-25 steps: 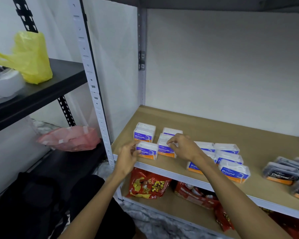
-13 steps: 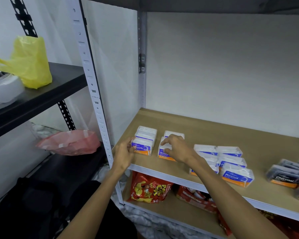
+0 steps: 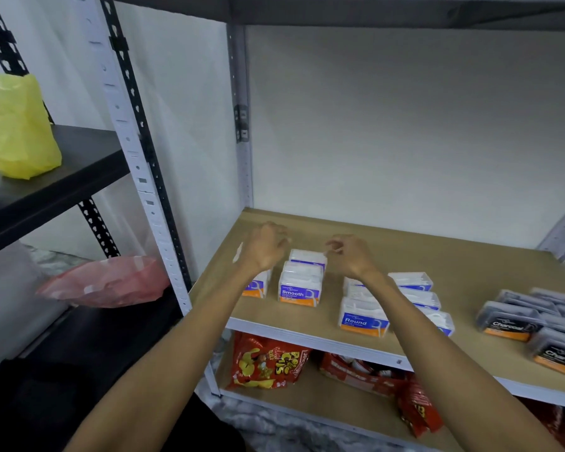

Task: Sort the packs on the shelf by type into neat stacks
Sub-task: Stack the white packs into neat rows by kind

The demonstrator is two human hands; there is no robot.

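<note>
On the brown shelf board (image 3: 437,252), white "Smooth" packs (image 3: 300,288) stand in short stacks at the left, and one more stack (image 3: 258,286) is partly hidden under my left wrist. White "Round" packs (image 3: 363,316) sit in the middle, grey "Charcoal" packs (image 3: 507,325) at the right. My left hand (image 3: 265,247) hovers over the back of the Smooth stacks, fingers loosely curled, holding nothing. My right hand (image 3: 351,256) hovers just right of the rear Smooth pack (image 3: 307,257), also loosely curled with nothing in it.
A white upright post (image 3: 137,177) frames the shelf's left side. Red snack bags (image 3: 268,362) lie on the lower shelf. On the black rack to the left are a yellow bag (image 3: 17,125) and a pink bag (image 3: 106,282). The back of the board is bare.
Both hands have let go of the Smooth packs and lifted up and back, away from the front edge. The Smooth packs now stand closer together in stacks.
</note>
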